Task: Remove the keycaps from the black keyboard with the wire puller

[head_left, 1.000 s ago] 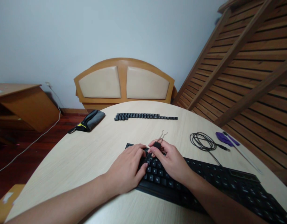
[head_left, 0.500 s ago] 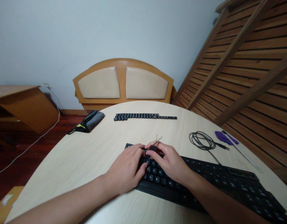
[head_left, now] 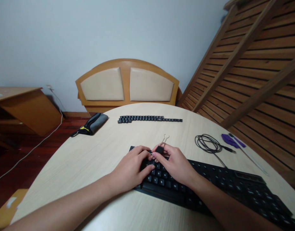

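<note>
A black keyboard lies at a slant across the near part of the table, with several key places on it uncovered by caps. My left hand rests over its left end, thumb stretched across the keys and fingers curled on the upper rows. Its index fingertip is close to my right fingertips. Pinched in my right hand is a wire keycap puller with a black handle, its two hooked prongs pointing up and away. Whether a small keycap sits between the fingertips is hidden.
Removed keycaps stand in rows farther back on the round table. A grey-black pouch lies left. At right are a coiled USB cable, a purple cloth and a thin white stick with a dark tip.
My right hand and the keycap puller have shifted slightly up and right, and the puller leans more to the right. My left thumb has moved a little up and right over the keys.
</note>
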A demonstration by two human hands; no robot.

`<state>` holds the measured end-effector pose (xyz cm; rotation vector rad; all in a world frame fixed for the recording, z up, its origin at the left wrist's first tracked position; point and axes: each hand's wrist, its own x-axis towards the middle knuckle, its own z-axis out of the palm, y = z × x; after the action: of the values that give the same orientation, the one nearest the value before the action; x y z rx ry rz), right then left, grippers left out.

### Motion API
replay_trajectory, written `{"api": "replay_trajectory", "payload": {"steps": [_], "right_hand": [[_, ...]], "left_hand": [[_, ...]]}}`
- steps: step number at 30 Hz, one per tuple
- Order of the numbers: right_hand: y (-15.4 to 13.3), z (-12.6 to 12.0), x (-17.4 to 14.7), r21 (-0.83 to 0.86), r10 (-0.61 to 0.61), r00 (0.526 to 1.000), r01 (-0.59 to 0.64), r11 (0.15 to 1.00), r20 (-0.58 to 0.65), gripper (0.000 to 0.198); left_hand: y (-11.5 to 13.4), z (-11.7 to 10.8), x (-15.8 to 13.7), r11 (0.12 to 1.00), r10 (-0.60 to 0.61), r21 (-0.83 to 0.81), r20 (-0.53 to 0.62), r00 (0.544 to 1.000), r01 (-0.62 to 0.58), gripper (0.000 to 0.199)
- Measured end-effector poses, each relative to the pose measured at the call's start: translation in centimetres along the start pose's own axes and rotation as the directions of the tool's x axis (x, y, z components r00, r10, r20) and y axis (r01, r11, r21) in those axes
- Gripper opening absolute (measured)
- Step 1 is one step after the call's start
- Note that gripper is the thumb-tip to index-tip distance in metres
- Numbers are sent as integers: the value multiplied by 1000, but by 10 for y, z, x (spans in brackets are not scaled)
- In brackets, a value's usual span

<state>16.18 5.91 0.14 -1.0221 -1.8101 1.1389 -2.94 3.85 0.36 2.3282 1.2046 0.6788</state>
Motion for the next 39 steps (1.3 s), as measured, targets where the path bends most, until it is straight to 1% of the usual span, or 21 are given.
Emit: {"api": "replay_trajectory", "payload": {"steps": [5, 12, 18, 25, 36, 39], "right_hand": [[3, 1, 0, 62, 29, 1000, -29, 998, 2, 13], [2, 2, 0, 46, 41, 999, -40, 998, -23, 15], [2, 3, -2, 29, 37, 999, -36, 999, -37, 14], [0, 2, -2, 24, 19, 999, -18, 1000, -34, 13], [-1, 2, -7, -122, -82, 996, 79, 989, -17, 12], [-3, 2, -8, -190, -110, 994, 106, 976, -9, 12]], "left_hand": [[-6, 2, 0, 997, 19, -80, -13, 1000, -20, 13], [-8, 3, 2, 993, -10, -115, -10, 1000, 8, 8], [-9, 4, 3, 990, -29, -137, -19, 999, 26, 9], [-14, 5, 3, 983, -62, -172, -2, 998, 61, 10], [-12, 6, 4, 985, -69, -155, 3, 998, 69, 11], [-11, 5, 4, 985, -63, -164, -3, 998, 61, 11]]}}
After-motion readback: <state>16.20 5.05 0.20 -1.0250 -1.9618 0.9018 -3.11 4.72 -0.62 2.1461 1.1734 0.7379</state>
